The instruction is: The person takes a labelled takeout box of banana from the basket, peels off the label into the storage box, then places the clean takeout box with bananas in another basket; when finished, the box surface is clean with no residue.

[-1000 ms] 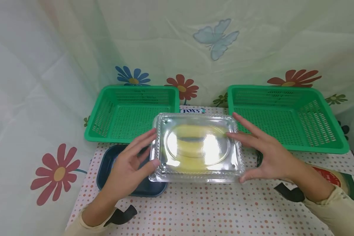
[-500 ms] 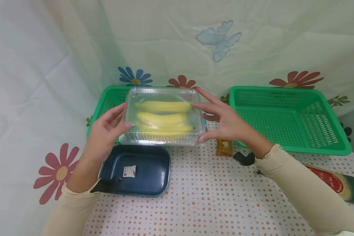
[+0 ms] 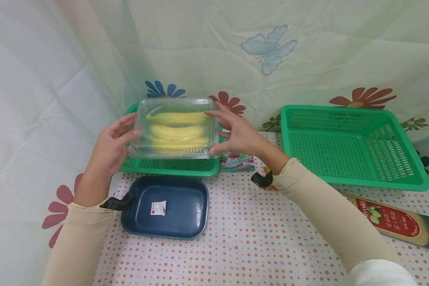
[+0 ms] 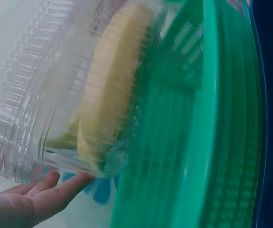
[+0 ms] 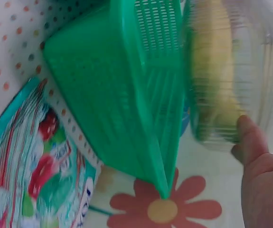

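Observation:
A clear plastic clamshell box [image 3: 176, 104] with several yellow bananas [image 3: 178, 132] inside is held between both hands over the left green basket [image 3: 200, 172]. My left hand [image 3: 109, 145] grips its left end, thumb on the near side and fingers behind. At the opposite end my right hand [image 3: 237, 133] grips it with the thumb low and the fingers spread along the side. Both wrist views show the box above the basket's opening, its lid closed. In the left wrist view, fingertips [image 4: 81, 179] support the box's edge from below.
A dark blue tray [image 3: 186, 206] holding a small white packet [image 3: 158, 208] stands in front of the left basket. Another green basket [image 3: 329, 153] is at the right. A candy bag [image 3: 236, 162] lies between the baskets, and a red-labelled pack [image 3: 393, 220] lies far right.
Both hands have carried the box of bananas leftward and away from me, from the middle of the table to over the left basket. The blue tray and candy bag have come into fuller view.

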`<state>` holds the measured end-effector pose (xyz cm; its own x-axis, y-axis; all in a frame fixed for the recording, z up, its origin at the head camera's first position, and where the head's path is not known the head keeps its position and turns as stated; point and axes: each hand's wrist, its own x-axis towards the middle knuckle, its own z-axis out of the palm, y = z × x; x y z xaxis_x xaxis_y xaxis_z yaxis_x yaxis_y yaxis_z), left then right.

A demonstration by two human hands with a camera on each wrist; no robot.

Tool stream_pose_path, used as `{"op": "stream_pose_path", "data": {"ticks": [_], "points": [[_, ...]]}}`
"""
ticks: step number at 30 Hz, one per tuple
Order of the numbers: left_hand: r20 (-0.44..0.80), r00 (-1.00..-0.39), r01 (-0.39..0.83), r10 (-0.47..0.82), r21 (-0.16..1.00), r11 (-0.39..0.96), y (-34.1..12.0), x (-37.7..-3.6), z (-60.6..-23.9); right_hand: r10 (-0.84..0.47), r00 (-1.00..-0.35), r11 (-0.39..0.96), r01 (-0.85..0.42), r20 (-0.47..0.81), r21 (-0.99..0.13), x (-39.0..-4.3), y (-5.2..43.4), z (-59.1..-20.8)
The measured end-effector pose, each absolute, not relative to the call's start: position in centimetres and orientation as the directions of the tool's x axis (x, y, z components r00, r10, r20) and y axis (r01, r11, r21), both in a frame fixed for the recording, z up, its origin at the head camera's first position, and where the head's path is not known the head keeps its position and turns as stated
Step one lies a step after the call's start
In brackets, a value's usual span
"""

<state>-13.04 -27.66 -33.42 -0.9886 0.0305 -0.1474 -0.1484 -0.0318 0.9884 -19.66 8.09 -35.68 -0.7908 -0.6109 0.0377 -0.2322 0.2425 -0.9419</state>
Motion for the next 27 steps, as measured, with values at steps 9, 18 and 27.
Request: {"op": "stream_pose_path", "data": {"ticks": [9, 18, 27], "points": [[-0.256, -0.967, -0.256, -0.005, 0.967, -0.005, -30.5, -15.8, -36.7, -0.583, -0.809, 0.260, -0.096, -0.077, -0.961, -20.5, 5.0, -37.6], [-0.314, -0.944, -0.310, 0.101, 0.949, 0.054, -31.8, -17.7, -39.4, -0.388, -0.888, 0.321, 0.123, -0.248, -0.939, -19.9, 2.1, -39.5], [-0.397, -0.904, -0.377, 0.158, 0.916, 0.139, -32.5, -18.2, -40.4, -0.314, -0.919, 0.385, 0.106, -0.238, -0.917, -19.0, 0.1, -40.3]]}}
